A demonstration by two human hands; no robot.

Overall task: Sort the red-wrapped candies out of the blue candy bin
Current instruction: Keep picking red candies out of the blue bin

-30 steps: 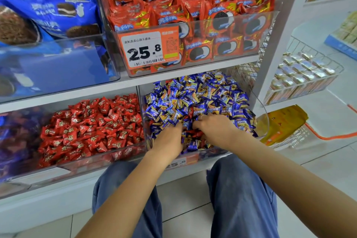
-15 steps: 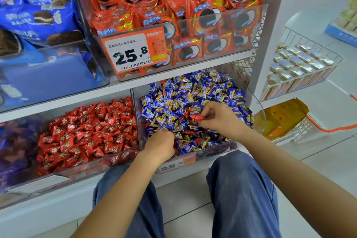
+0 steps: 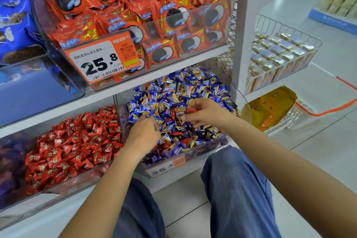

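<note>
The clear blue candy bin [image 3: 193,157] on the lower shelf is heaped with blue-and-gold wrapped candies [image 3: 173,91]. Above the middle of the heap, my right hand [image 3: 209,115] pinches a red-wrapped candy [image 3: 193,110] between thumb and fingertips. My left hand [image 3: 144,136] lies at the bin's front left with its fingers curled down into the pile; whatever is under them is hidden. A few more red wrappers [image 3: 175,133] show among the blue ones between my hands. To the left stands the bin of red candies [image 3: 73,147].
The shelf above carries a bin of red biscuit packs [image 3: 154,25] with an orange price tag [image 3: 104,60], close over the blue bin. A wire basket [image 3: 280,52] and an orange-handled shopping basket [image 3: 280,114] are at the right. My knees are below the shelf.
My right hand has lifted a red candy out of the pile and carried it slightly up and right. My left hand has shifted a little deeper into the bin's front left.
</note>
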